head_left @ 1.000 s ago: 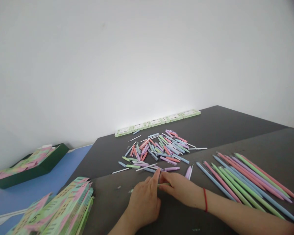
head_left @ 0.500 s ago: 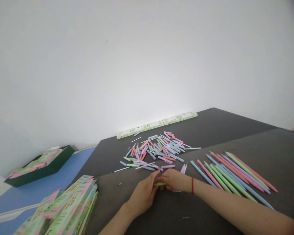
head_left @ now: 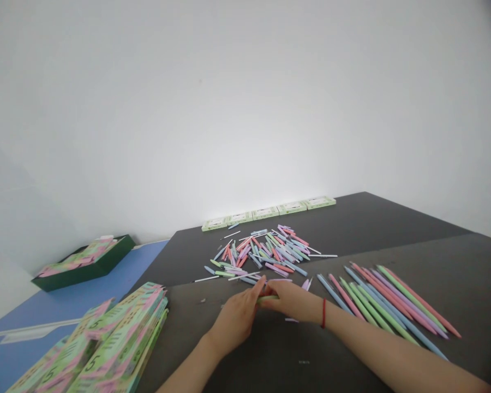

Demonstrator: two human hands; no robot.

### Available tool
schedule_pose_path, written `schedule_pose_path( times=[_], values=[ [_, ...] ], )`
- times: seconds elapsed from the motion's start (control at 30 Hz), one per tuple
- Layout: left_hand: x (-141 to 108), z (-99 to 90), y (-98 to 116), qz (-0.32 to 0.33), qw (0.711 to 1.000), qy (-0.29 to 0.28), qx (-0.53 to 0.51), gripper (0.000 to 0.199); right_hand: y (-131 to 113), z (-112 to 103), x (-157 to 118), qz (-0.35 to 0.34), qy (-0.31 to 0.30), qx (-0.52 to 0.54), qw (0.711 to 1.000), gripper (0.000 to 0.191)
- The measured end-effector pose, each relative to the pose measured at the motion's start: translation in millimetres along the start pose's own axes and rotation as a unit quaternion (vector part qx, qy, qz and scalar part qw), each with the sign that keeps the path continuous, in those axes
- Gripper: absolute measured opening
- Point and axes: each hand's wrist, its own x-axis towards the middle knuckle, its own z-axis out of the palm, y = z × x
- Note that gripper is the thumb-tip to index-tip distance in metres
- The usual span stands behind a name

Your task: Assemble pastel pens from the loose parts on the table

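Note:
My left hand [head_left: 234, 317] and my right hand [head_left: 291, 301], which has a red cord at the wrist, meet over the near part of the dark table. Between their closed fingers is a light green pen piece [head_left: 268, 298], partly hidden by the fingers. Just beyond my hands lies a loose heap of pastel pen parts [head_left: 265, 251], with thin white refills [head_left: 207, 279] among them. To the right of my right hand, several long pens [head_left: 376, 305] in blue, pink, green and purple lie side by side. A small purple piece [head_left: 291, 320] rests below my right wrist.
Stacked green and pink printed packs [head_left: 118, 338] stand at the near left. A dark green box [head_left: 106, 264] with more packs sits on a blue surface [head_left: 20, 322]. Several flat pale green boxes [head_left: 265, 213] line the back edge of the black table [head_left: 393, 226], by the white wall.
The view has tilted up and shifted slightly left, so the scene sits a little lower and to the right. My hands stay together around the green pen piece, with fingers slightly shifted.

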Motion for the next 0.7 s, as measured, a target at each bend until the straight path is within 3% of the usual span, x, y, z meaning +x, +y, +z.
schedule_pose_path(
  times=[0.1, 0.2, 0.33, 0.47, 0.53, 0.6, 0.67, 0.7],
  values=[
    [-2, 4.0, -3, -0.009, 0.999, 0.015, 0.034, 0.07, -1, -1, -2, 0.038, -0.011, 0.057, 0.998, 0.019],
    [-4, 5.4, -3, -0.006, 0.998, 0.007, 0.062, 0.069, 0, 1, -2, 0.057, -0.051, 0.116, 0.99, 0.039],
    [-2, 4.3, 1, 0.005, 0.998, -0.011, 0.066, 0.067, 4, 4, -2, 0.069, -0.036, 0.166, 0.983, 0.014],
    [4, -3.4, 3, -0.006, 0.999, 0.012, 0.037, 0.065, 8, 3, -1, 0.093, -0.031, 0.206, 0.974, 0.01],
    [5, -10.4, 0, -0.047, 0.997, 0.062, 0.0, 0.062, 10, -1, 0, 0.109, -0.017, 0.218, 0.97, 0.013],
    [6, -17.3, -7, -0.125, 0.982, 0.119, -0.073, 0.046, 12, -6, 2, 0.12, 0.009, 0.225, 0.967, 0.013],
    [6, -22.2, -14, -0.202, 0.954, 0.129, -0.178, 0.026, 13, -11, 2, 0.121, 0.035, 0.229, 0.965, 0.01],
    [6, -23.6, -17, -0.223, 0.944, 0.125, -0.211, 0.028, 13, -12, 3, 0.118, 0.046, 0.229, 0.965, 0.009]
  ],
)
